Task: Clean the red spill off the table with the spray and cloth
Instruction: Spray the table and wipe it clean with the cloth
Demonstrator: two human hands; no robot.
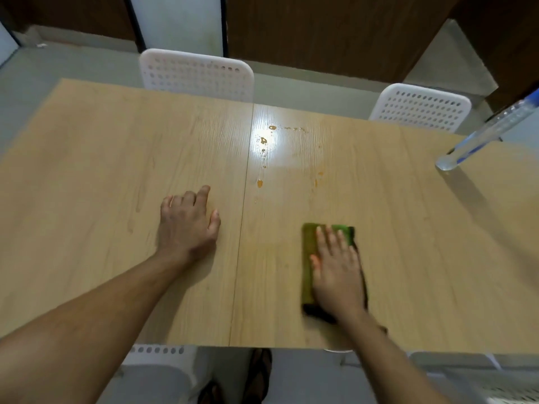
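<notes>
Orange-red drops and smears of the spill [264,140] lie on the light wooden table [116,170], around a bright glare patch near the middle seam. A single larger drop [259,183] sits closer to me. A folded green cloth [309,252] lies flat on the table right of the seam. My right hand [335,266] presses flat on it with straight fingers; hand and cloth look motion-blurred. My left hand [188,223] rests on the table left of the seam, fingers spread and slightly bent, holding nothing. A clear spray bottle [478,135] with a blue top stands at the far right.
Two white perforated chairs [198,74] [420,107] stand at the table's far edge. More white chairs [157,363] sit below the near edge, with feet in sandals [256,374] on the grey floor. Dark wooden panels line the back wall.
</notes>
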